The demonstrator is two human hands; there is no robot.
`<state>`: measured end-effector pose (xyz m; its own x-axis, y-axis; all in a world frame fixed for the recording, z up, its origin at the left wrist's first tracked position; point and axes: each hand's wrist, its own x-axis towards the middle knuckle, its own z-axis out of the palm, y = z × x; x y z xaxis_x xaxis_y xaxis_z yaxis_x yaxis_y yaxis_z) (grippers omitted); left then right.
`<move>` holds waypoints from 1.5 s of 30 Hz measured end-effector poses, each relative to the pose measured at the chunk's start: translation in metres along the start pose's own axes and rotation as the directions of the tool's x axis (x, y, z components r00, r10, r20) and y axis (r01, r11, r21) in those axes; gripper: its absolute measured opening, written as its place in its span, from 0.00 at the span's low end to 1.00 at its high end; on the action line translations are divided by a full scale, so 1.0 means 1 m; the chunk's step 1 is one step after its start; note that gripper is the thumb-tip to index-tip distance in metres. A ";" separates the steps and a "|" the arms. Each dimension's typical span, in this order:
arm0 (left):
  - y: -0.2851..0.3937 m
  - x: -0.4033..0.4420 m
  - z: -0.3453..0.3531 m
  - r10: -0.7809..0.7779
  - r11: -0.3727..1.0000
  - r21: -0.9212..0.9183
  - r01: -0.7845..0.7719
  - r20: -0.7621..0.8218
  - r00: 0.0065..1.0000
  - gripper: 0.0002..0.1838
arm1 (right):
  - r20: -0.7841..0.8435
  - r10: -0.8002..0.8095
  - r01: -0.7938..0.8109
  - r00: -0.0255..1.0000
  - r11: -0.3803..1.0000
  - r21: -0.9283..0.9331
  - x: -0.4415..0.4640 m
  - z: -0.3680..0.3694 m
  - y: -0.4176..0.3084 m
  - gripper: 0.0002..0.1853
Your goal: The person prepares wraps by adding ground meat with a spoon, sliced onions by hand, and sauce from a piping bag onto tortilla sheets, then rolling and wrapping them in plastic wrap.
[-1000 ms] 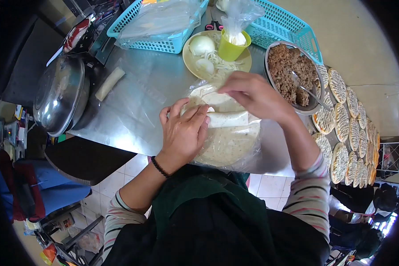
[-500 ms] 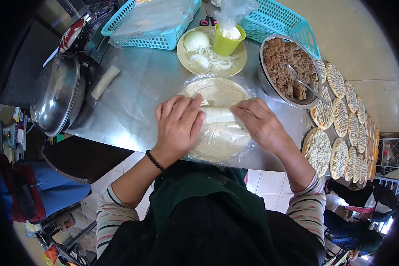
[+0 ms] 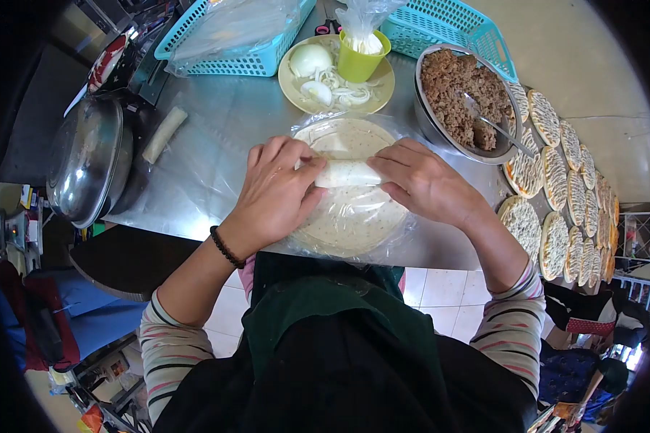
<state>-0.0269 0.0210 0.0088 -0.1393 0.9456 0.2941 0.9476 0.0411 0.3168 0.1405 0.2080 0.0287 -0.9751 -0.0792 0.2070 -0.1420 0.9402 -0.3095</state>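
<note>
A rolled-up tortilla wrap [image 3: 349,173] lies across a stack of flat tortillas [image 3: 350,216] with brown specks, on clear plastic. My left hand [image 3: 276,189] closes over the roll's left end, its thumb along the near side. At the right end, my right hand [image 3: 427,179] grips the roll with bent fingers and thumb. Both ends are covered by my fingers. What is inside the roll cannot be seen.
Behind the stack stands a plate [image 3: 287,85] with onion and a green cup [image 3: 361,61]. A steel bowl of minced meat [image 3: 458,90] with a spoon is at right, beside several topped flatbreads [image 3: 544,119]. Another wrapped roll [image 3: 164,135] lies left, near a metal lidded pot [image 3: 87,169].
The roll has turned away from me and looks more tightly closed, with flat tortilla now in front of it. Both hands have moved with it, and the view has shifted slightly.
</note>
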 end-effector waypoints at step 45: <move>0.009 -0.026 0.010 0.285 0.958 0.021 -0.285 -0.133 0.949 0.18 | -0.189 -0.178 0.117 0.966 0.948 -0.296 -0.028 0.034 -0.025 0.21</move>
<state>-0.0116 0.0001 -0.0045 0.0995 0.8662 0.4896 0.9539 -0.2231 0.2008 0.1656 0.1757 -0.0005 -0.8841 -0.1815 0.4306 -0.1985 0.9801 0.0056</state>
